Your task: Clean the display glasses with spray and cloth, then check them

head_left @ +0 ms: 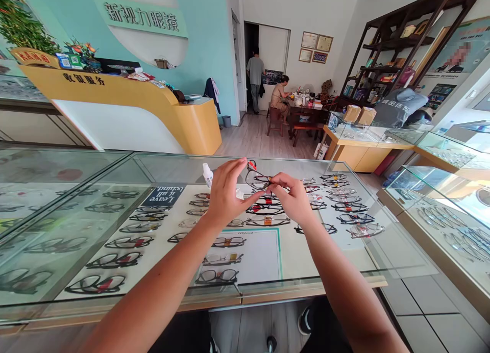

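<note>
A pair of dark-rimmed eyeglasses [254,178] with a red label is held up over the glass counter, tilted. My right hand [291,196] pinches it near a hinge or temple between thumb and fingers. Around its other side curves my left hand [226,194], fingertips by the red-labelled end and thumb reaching under toward my right fingers. My hands hide part of the frame. Just left of my left hand a small white bottle [207,175] stands on the counter. Something white, partly hidden, shows behind that hand.
Beneath my hands is a glass display case [260,286] with rows of eyeglasses and a dark printed card [164,195]. More glass cases [440,210] stand at the right. A yellow reception counter [153,105] is ahead left. Two people [255,77] are at the back, one seated.
</note>
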Available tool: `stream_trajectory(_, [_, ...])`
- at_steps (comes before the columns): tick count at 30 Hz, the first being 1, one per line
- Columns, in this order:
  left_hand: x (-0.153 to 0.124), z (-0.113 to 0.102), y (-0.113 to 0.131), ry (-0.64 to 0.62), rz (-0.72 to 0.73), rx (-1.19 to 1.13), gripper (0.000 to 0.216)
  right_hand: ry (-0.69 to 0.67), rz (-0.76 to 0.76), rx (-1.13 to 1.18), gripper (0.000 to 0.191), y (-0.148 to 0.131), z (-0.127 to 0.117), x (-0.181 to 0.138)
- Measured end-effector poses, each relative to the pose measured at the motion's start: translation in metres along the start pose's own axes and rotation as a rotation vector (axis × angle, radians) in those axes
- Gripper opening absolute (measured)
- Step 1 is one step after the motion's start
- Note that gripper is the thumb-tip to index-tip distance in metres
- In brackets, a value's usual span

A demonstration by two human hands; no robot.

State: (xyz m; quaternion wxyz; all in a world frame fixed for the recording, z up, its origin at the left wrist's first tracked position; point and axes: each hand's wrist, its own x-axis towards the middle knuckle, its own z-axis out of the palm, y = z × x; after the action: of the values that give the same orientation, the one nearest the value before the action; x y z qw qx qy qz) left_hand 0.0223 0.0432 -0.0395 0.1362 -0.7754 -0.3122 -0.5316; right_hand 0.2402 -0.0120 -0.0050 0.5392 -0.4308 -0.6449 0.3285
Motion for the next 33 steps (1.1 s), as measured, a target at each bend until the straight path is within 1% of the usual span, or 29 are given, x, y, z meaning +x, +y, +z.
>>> stream_trajectory(4, [0.0,0.0,0.001,0.008,0.011,-0.037,0.077,-0.018,0.006,-0.011,0.015,0.001,0.0,0.0])
stream_trajectory(7, [0.001,-0.001,0.003,-0.004,-0.069,-0.069,0.071,-0.034,-0.015,-0.027,0.016,0.001,-0.001,0.0])
stream_trajectory(9, [0.002,-0.002,0.005,0.016,-0.137,-0.089,0.07,0.003,-0.062,-0.065,0.012,0.0,-0.002,-0.001])
stream_trajectory(10, [0.002,-0.003,0.006,0.037,-0.167,-0.092,0.07,0.046,-0.097,-0.097,0.009,0.0,-0.002,-0.002])
stream_trajectory(11, [0.003,-0.003,0.007,0.067,-0.195,-0.091,0.07,0.101,-0.135,-0.133,0.011,0.0,-0.002,-0.003])
stream_trajectory(14, [0.006,-0.006,0.008,0.174,-0.264,-0.067,0.07,0.252,-0.232,-0.229,0.036,0.0,-0.002,-0.006])
stream_trajectory(17, [0.008,-0.009,0.009,0.278,-0.29,-0.051,0.064,0.298,-0.273,-0.271,0.058,0.003,0.004,-0.007])
stream_trajectory(20, [0.01,-0.01,0.013,0.337,-0.307,-0.039,0.061,0.317,-0.305,-0.294,0.065,0.007,0.013,-0.009])
stream_trajectory(24, [0.016,-0.013,0.021,0.395,-0.306,-0.04,0.065,0.382,-0.35,-0.281,0.062,0.003,0.019,-0.01])
stream_trajectory(26, [0.025,-0.02,0.025,0.412,-0.279,-0.046,0.065,0.408,-0.358,-0.276,0.059,-0.007,0.016,-0.009])
stream_trajectory(28, [0.04,-0.029,0.029,0.416,-0.245,-0.055,0.063,0.428,-0.382,-0.29,0.056,-0.023,0.009,-0.005])
stream_trajectory(30, [0.06,-0.04,0.035,0.429,-0.214,-0.076,0.063,0.445,-0.433,-0.311,0.055,-0.045,0.001,-0.001])
stream_trajectory(33, [0.093,-0.056,0.048,0.496,-0.168,-0.158,0.068,0.487,-0.496,-0.29,0.054,-0.083,-0.009,0.005])
